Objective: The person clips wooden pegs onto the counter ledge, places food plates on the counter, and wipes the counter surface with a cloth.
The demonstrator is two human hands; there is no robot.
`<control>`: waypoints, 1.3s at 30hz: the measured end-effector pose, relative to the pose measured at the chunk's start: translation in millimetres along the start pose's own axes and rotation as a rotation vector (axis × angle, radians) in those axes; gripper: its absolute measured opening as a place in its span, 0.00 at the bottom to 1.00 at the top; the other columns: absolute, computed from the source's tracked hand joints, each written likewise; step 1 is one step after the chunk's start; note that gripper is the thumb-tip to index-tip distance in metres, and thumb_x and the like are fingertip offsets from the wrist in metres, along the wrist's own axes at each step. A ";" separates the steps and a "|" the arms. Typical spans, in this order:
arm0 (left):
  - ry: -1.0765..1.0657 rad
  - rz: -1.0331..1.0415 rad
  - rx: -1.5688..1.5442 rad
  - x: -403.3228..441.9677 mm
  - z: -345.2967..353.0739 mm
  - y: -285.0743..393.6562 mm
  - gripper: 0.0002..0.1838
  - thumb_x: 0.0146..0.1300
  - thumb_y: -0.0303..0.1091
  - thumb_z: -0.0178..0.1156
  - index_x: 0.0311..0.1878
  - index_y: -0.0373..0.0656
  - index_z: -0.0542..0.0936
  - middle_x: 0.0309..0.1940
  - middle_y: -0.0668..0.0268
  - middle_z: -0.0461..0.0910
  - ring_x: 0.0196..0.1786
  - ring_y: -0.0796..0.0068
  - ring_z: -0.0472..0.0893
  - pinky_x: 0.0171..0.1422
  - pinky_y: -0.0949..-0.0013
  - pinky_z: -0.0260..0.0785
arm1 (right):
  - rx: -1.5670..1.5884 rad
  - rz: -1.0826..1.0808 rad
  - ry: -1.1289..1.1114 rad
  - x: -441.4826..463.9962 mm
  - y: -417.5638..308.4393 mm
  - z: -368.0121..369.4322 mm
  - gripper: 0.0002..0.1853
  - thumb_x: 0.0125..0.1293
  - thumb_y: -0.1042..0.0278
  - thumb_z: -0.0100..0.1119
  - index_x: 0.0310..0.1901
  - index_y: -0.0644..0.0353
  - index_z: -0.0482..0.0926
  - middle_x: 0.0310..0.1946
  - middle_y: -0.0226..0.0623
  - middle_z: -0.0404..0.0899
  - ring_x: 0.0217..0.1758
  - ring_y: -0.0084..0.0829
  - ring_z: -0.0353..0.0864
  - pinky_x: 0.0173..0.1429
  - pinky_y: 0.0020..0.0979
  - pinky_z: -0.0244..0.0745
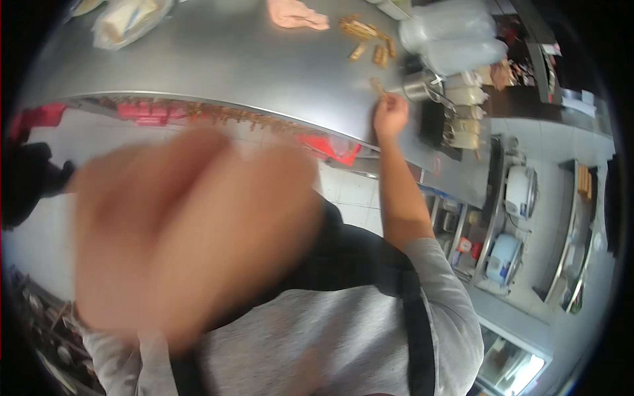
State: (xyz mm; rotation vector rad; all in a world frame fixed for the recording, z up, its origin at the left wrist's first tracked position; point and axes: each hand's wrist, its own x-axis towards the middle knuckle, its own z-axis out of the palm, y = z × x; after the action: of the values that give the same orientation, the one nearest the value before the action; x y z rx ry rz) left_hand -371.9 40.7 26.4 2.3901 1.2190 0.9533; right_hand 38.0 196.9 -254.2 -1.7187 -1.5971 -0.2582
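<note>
A long grey stainless-steel bench (198,59) spans the upper part of the view, and all else is placed from it. Toward its right end, on the far side, sit large bulging clear-plastic bags or containers (452,36). On its far left part is a clear plastic bag with pale contents (131,20); a crumpled pale-pink cloth (294,14) lies along its far middle.

The left hand (191,244) is on the body side of the bench's near edge, clear of the top and close to the camera; it is heavily blurred and looks curled, but I cannot tell whether its fingers hold anything. The right hand (391,113) is over the right part of the bench, just in from the near edge, with a shiny silver metal pot (417,87) just to its right.

Farther across the bench is a loose heap of golden-brown stick-like pieces (360,28). Smallest is a single slim golden-brown piece (378,86), pinched in the right hand's grip. It juts beyond the fingertips, its long axis running toward the bench's far side and leaning slightly left, roughly toward the heap. The right hand is by far the nearer; the left is well apart. Whether the piece touches the steel is unclear.
</note>
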 end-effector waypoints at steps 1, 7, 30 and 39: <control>-0.003 -0.097 0.015 1.6 15.3 -19.6 0.13 0.52 0.20 0.50 0.42 0.41 0.73 0.29 0.59 0.77 0.33 0.56 0.78 0.37 0.60 0.69 | 0.028 0.059 -0.027 0.6 -7.7 -3.4 0.07 0.54 0.69 0.58 0.34 0.59 0.77 0.31 0.39 0.74 0.33 0.36 0.76 0.39 0.35 0.72; 0.166 -0.189 0.183 -4.6 116.3 -130.0 0.22 0.51 0.22 0.50 0.52 0.50 0.67 0.34 0.56 0.76 0.27 0.51 0.77 0.30 0.55 0.70 | 0.037 0.048 -0.038 3.5 0.3 -6.9 0.10 0.60 0.68 0.54 0.40 0.57 0.82 0.33 0.42 0.76 0.37 0.39 0.77 0.45 0.36 0.71; -0.993 0.459 0.451 -147.4 182.1 -164.7 0.16 0.58 0.39 0.47 0.47 0.48 0.76 0.49 0.62 0.74 0.59 0.65 0.69 0.66 0.47 0.51 | 0.058 0.229 -0.211 14.2 1.1 -13.5 0.08 0.57 0.64 0.61 0.34 0.58 0.81 0.30 0.37 0.77 0.34 0.32 0.78 0.43 0.31 0.73; -0.361 0.136 0.309 -57.2 312.1 -190.8 0.26 0.53 0.21 0.48 0.58 0.45 0.69 0.59 0.55 0.67 0.64 0.55 0.64 0.63 0.56 0.58 | 0.117 0.292 -0.246 -2.8 -3.8 -31.0 0.14 0.49 0.71 0.65 0.40 0.58 0.79 0.32 0.37 0.78 0.33 0.30 0.78 0.42 0.29 0.73</control>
State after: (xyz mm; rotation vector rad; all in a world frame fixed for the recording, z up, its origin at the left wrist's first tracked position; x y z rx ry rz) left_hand -301.2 120.6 -328.1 2.7561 1.1426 0.3546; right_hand 44.5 174.6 -233.0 -1.9188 -1.4709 0.1929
